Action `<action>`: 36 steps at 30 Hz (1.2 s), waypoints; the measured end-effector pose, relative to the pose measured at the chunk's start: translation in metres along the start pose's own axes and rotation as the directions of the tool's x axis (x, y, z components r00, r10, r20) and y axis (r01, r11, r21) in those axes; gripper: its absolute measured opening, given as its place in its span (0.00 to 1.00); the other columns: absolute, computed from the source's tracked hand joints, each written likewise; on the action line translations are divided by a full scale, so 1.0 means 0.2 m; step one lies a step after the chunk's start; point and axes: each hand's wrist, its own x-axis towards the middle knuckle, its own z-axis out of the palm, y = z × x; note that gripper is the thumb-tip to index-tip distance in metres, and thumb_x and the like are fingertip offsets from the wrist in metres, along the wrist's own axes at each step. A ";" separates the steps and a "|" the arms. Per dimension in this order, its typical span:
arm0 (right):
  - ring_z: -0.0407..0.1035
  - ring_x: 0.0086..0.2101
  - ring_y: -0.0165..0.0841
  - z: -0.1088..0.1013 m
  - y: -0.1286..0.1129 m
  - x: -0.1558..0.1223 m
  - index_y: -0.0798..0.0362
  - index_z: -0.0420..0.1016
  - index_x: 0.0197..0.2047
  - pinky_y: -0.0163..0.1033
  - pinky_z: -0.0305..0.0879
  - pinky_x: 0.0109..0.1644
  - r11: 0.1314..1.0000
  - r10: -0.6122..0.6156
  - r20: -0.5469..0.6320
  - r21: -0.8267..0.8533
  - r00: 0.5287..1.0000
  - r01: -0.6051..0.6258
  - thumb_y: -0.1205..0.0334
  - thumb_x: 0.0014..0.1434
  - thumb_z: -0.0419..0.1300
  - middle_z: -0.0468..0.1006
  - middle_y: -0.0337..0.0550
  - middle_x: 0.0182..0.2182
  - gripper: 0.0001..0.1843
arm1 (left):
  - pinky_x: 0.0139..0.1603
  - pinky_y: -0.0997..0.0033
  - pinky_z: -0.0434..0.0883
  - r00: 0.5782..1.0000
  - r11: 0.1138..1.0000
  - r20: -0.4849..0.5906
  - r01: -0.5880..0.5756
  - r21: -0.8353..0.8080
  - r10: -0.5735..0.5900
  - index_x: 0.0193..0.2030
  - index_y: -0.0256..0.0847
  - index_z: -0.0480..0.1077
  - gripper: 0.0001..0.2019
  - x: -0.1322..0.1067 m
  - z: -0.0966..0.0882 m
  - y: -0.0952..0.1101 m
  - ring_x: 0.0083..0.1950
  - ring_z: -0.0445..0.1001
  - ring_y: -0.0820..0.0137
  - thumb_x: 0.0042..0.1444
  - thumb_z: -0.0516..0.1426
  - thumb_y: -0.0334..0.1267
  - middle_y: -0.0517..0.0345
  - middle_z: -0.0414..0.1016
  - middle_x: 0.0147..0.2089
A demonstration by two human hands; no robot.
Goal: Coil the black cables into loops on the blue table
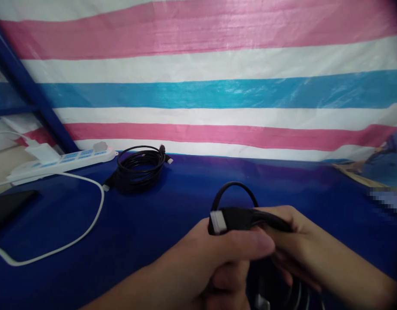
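Note:
My left hand (pixel 227 258) is closed around a black cable (pixel 239 218) near its plug, whose light metal end points left above my thumb. My right hand (pixel 292 241) grips the same cable a little to the right, where several strands run together. A loop of the cable arches up behind both hands. Below them, more strands and another metal-ended plug (pixel 262 302) hang at the bottom edge, partly hidden and blurred. The fingertips of my right hand are mostly out of sight behind the cable and my left hand.
A coiled black cable (pixel 142 170) lies on the blue surface (pixel 172 206) at back left. Beside it stands a white power strip (pixel 82 160) with plugs in it. A white cord (pixel 99 211) curves near a dark flat object (pixel 12 206). Striped sheeting (pixel 217 94) hangs behind.

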 end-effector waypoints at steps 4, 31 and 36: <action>0.51 0.15 0.23 -0.07 -0.04 -0.02 0.55 0.71 0.26 0.28 0.51 0.17 0.992 -0.096 0.027 -0.079 0.995 0.098 0.54 0.52 0.55 0.58 0.32 0.12 0.13 | 0.26 0.78 0.57 0.948 0.989 0.284 -0.125 -0.078 0.142 0.45 0.42 0.66 0.32 0.04 -0.04 -0.06 0.20 0.57 0.81 0.39 0.61 0.64 0.68 0.63 0.24; 0.46 0.10 0.21 0.14 -0.06 -0.14 0.53 0.71 0.34 0.29 0.56 0.17 0.888 -0.078 -0.024 0.452 0.997 0.081 0.55 0.54 0.59 0.51 0.25 0.08 0.10 | 0.20 0.77 0.55 0.936 0.834 -0.133 -0.220 0.506 0.327 0.23 0.37 0.68 0.11 0.01 -0.04 0.09 0.12 0.49 0.82 0.52 0.59 0.41 0.71 0.50 0.09; 0.39 0.13 0.19 0.07 -0.06 -0.14 0.52 0.71 0.38 0.24 0.41 0.13 0.924 0.008 0.075 0.382 0.997 -0.036 0.60 0.56 0.57 0.49 0.25 0.11 0.07 | 0.24 0.77 0.63 0.975 0.815 -0.160 -0.036 0.579 0.157 0.35 0.40 0.69 0.10 0.02 -0.06 0.08 0.19 0.65 0.78 0.47 0.63 0.40 0.69 0.64 0.18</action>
